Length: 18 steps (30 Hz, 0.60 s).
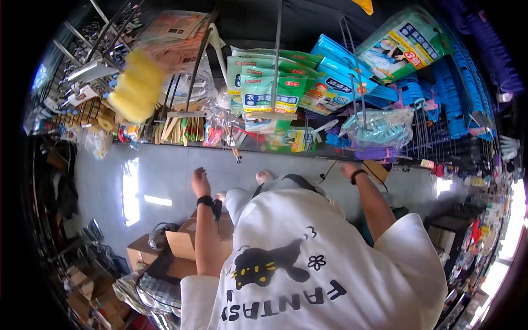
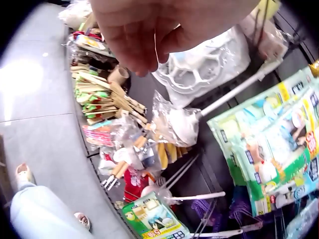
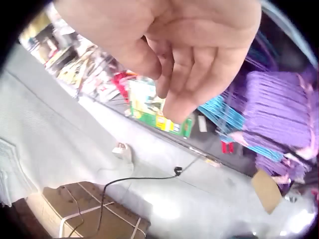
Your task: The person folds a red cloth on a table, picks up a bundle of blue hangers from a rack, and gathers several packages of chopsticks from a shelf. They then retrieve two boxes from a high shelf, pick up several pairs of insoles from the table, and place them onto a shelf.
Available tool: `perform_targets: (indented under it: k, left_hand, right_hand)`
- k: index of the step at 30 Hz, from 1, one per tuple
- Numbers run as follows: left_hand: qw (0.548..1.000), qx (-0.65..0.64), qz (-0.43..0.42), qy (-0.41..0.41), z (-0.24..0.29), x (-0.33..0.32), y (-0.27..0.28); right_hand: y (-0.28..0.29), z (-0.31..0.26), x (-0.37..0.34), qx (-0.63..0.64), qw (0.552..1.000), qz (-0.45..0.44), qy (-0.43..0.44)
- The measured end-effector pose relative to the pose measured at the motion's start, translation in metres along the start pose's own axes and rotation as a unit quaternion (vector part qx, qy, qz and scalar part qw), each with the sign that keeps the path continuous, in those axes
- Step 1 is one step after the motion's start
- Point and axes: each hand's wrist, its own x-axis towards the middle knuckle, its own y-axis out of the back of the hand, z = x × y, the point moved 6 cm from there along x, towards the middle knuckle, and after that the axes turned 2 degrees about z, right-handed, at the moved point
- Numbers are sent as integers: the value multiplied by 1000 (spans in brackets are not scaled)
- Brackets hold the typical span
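Observation:
My left hand hangs over the grey floor in front of the shelf, its fingers loosely bent with nothing seen in them. In the left wrist view the same hand overlaps a white plastic tray in clear wrap, with wooden utensils below. My right hand is low on the other side of the body, near a piece of cardboard. Its fingers curl loosely and hold nothing visible. Behind them in the right wrist view are a green-and-white packet and bundled purple hangers.
Green storage-bag packets and blue packets hang from metal hooks along the shelf. A yellow sponge-like bundle hangs at left. An open cardboard box stands by the left forearm. A black cable crosses above another box.

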Motion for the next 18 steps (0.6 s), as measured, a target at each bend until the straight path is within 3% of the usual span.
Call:
perform_targets:
  k: [1,2,3,6,8,9,10,12,14,15,16,18]
  left_hand:
    - [1000,21,-12,-17,23,-11,-16]
    - [998,42,-22,-34,45,-23,-28]
    - [996,67,-29,-43,47,-34,-37]
    - [994,109,-16,-6,12,-69,-45]
    - [989,134,6,61,-34,-95,-28]
    - [985,139,25,98,-41,-112,-14]
    - [979,143,47,136,-48,-130,2]
    - [969,124,109,185,-82,-165,37]
    - [945,197,135,223,-72,-193,70]
    - [945,173,151,235,-91,-207,83]
    - [943,147,169,245,-111,-216,99]
    - [916,27,192,350,-125,-238,113]
  right_hand:
    - [-7,34,1,5,998,-15,-53]
    - [0,45,-10,30,999,21,-28]
    - [-15,68,-7,118,989,-12,-92]
    - [-19,59,-22,352,923,-60,-143]
    - [-35,67,-9,270,953,-53,-129]
    - [-50,84,7,112,988,-22,-107]
    - [-55,97,17,-9,995,14,-102]
    - [-42,107,6,-114,978,88,-152]
    - [-47,128,-1,-155,965,76,-196]
    - [-51,141,-8,-175,957,67,-220]
    - [-67,151,-7,-168,959,-74,-217]
    - [-99,165,-13,-146,905,-347,-196]
